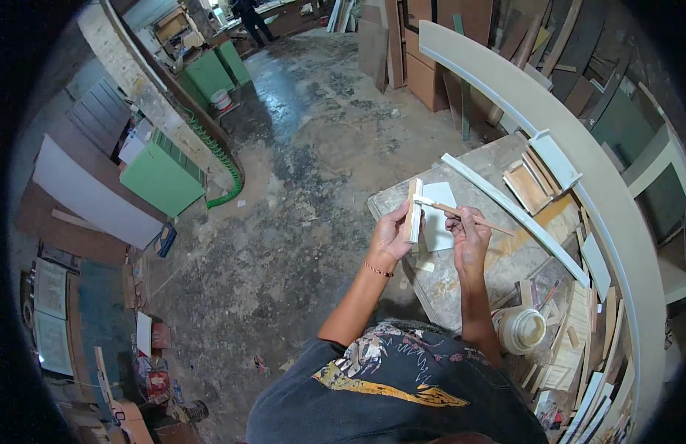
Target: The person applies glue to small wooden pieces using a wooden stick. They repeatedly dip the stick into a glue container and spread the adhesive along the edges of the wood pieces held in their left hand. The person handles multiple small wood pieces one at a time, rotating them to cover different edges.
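Observation:
My left hand grips a short wooden block with a white face, holding it up over the corner of the worktable. In my right hand is a thin wooden stick, pinched between the fingers. White paste coats the stick's far end, which touches the block's white face. Behind both hands, a flat white panel lies on the tabletop, partly hidden by them. Beside my right forearm stands a pale plastic tub, whose contents I cannot make out.
A long white strip crosses the table, near a small wooden frame. A large curved panel rises along the right. Wood offcuts lie by the tub. Left are green cabinets and a coiled green hose. A person stands far off.

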Demonstrator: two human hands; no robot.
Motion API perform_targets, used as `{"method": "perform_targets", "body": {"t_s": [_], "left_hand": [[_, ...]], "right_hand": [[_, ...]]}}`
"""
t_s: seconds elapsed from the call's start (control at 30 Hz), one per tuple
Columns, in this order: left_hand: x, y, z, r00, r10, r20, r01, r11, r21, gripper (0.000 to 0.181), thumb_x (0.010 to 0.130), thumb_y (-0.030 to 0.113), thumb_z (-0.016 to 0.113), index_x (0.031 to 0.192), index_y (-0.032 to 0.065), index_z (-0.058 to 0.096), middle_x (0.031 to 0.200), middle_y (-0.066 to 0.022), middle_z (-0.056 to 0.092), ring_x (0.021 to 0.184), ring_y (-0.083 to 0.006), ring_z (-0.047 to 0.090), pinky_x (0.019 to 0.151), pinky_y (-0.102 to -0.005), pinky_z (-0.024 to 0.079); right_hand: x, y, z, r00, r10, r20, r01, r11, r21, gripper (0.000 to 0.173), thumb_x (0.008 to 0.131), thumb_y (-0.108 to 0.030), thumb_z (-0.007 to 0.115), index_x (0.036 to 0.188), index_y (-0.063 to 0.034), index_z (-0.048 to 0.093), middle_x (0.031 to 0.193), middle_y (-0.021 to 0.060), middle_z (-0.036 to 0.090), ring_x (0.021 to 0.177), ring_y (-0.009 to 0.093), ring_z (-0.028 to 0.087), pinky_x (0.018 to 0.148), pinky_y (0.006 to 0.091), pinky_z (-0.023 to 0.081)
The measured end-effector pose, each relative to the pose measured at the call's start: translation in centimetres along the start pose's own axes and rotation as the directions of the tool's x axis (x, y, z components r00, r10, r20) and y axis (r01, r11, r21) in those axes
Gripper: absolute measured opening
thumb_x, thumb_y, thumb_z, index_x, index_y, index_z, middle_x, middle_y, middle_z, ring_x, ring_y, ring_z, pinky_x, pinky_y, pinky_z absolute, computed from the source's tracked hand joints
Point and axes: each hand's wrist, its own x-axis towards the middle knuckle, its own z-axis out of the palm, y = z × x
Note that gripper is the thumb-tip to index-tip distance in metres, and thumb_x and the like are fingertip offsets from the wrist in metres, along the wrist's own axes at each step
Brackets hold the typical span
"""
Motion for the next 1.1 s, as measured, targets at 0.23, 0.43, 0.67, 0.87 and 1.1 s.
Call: {"method": "perform_targets", "body": {"t_s": [0.23,0.43,0.67,0.87,1.1], "left_hand": [[0.0,-0.1,0.3,1.0,0.0,-0.003,0.0,0.999,-0.047,0.023,0.081,0.013,0.047,0.098,-0.0037,0.045,0.083,-0.0127,0.053,0.07,-0.0217,0.055,0.064,-0.0336,0.048],[-0.3,0.4,1.1,0.998,0.015,-0.053,-0.016,1.0,-0.021,0.024,0.081,0.013,0.048,0.096,-0.0045,0.047,0.08,-0.0136,0.054,0.07,-0.022,0.055,0.065,-0.0338,0.048],[-0.4,0.2,1.2,0.999,0.011,-0.035,-0.011,1.0,0.006,0.027,0.081,0.014,0.049,0.101,-0.0027,0.046,0.086,-0.0122,0.055,0.075,-0.0199,0.056,0.068,-0.0313,0.048],[-0.3,0.3,0.6,1.0,0.021,-0.012,-0.02,0.999,0.041,0.027,0.08,0.012,0.05,0.104,-0.0006,0.046,0.091,-0.0105,0.055,0.078,-0.0179,0.056,0.07,-0.0293,0.048],[-0.2,0.1,0.3,0.999,0.029,0.024,-0.03,0.999,0.037,0.027,0.08,0.01,0.05,0.104,-0.0004,0.046,0.093,-0.0108,0.054,0.082,-0.0179,0.055,0.072,-0.0297,0.047]], "right_hand": [[0.0,0.6,-0.4,0.999,0.031,0.008,-0.031,0.999,-0.015,0.014,0.081,-0.012,0.049,0.081,0.0021,0.051,0.07,0.0126,0.055,0.059,0.015,0.052,0.057,0.0247,0.043],[-1.5,1.0,-1.0,0.99,0.071,0.125,-0.073,0.997,0.014,0.011,0.08,-0.009,0.048,0.076,0.0006,0.05,0.068,0.0107,0.054,0.058,0.015,0.051,0.057,0.026,0.042],[-1.4,-0.2,-0.6,0.994,0.002,0.111,-0.011,0.997,0.077,0.011,0.081,-0.009,0.048,0.075,0.0003,0.05,0.069,0.0109,0.053,0.059,0.015,0.05,0.057,0.026,0.042],[-0.6,-1.4,-0.8,0.997,-0.069,0.023,0.07,0.997,-0.042,0.012,0.08,-0.008,0.05,0.081,0.004,0.052,0.071,0.0096,0.055,0.063,0.014,0.052,0.059,0.0251,0.042],[-0.6,-1.4,-0.8,0.989,-0.132,0.072,0.146,0.962,-0.232,0.011,0.079,-0.007,0.05,0.078,0.004,0.053,0.069,0.0093,0.056,0.061,0.012,0.053,0.059,0.0234,0.042]]}}
